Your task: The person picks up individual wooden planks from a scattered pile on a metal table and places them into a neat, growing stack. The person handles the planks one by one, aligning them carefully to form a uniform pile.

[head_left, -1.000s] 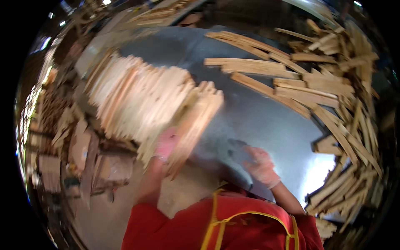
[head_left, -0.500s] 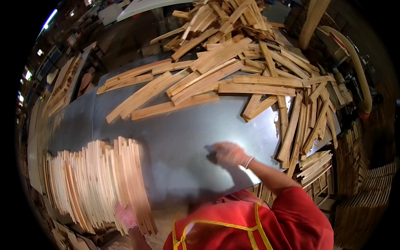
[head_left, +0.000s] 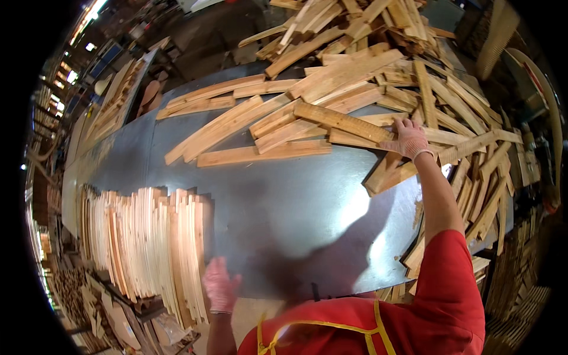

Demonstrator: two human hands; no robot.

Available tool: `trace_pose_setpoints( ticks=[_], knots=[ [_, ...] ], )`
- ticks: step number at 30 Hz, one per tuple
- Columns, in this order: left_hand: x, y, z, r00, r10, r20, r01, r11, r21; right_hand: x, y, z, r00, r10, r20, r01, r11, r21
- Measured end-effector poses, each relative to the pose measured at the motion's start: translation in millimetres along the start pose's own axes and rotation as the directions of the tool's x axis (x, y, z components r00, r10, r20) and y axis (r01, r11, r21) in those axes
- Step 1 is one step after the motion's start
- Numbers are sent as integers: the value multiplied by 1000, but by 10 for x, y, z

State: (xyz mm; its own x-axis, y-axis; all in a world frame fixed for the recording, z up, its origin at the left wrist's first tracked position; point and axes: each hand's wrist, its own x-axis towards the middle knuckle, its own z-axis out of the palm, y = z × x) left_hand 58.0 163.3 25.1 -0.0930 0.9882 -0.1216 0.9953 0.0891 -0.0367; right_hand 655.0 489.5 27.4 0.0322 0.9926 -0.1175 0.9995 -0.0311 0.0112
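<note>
My right hand (head_left: pixel 408 140), in a pale pinkish glove, is stretched out to the heap of loose boards. Its fingers close over the right end of a brownish wooden board (head_left: pixel 340 122), which lies slantwise across other boards. Low on the left, my left hand (head_left: pixel 220 285), gloved the same way, holds nothing; its thumb stands apart from the fingers, slightly blurred. Just to its left is a tight row of pale wooden slats (head_left: pixel 148 242), set side by side on the metal tabletop (head_left: pixel 266 219).
Many boards (head_left: pixel 349 77) lie crisscrossed at the far middle and right, some near the table's right edge. A ridged hose (head_left: pixel 500 35) hangs at the far right. More wood is stacked (head_left: pixel 523 307) below the table on the right, and offcuts (head_left: pixel 112 313) sit at lower left.
My right hand has gone from over the bare metal up and right to the heap, onto a board now turned slantwise. My left hand has come off the slat row, moving right.
</note>
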Motion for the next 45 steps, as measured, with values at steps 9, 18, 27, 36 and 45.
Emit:
trace_pose_setpoints(
  ticks=[9,18,27,36,45],
  knots=[
    [51,1048,-24,933,351,79,-301,882,-364,-1455,-1137,344,977,-212,13,211,975,75],
    [-8,452,-700,880,405,246,-413,911,-21,-2727,-2941,161,578,-788,-209,813,579,67],
    [-687,-1984,433,800,-4,-600,-58,995,-84,-3002,-3178,222,846,-533,-24,499,773,391],
    [-471,-1792,2,865,-480,149,459,875,154,-2615,-1707,583,962,-252,102,259,964,-66],
    [-83,877,178,945,284,164,-269,957,-105,-2347,-2233,626,749,-609,-262,651,750,116]
  ],
)
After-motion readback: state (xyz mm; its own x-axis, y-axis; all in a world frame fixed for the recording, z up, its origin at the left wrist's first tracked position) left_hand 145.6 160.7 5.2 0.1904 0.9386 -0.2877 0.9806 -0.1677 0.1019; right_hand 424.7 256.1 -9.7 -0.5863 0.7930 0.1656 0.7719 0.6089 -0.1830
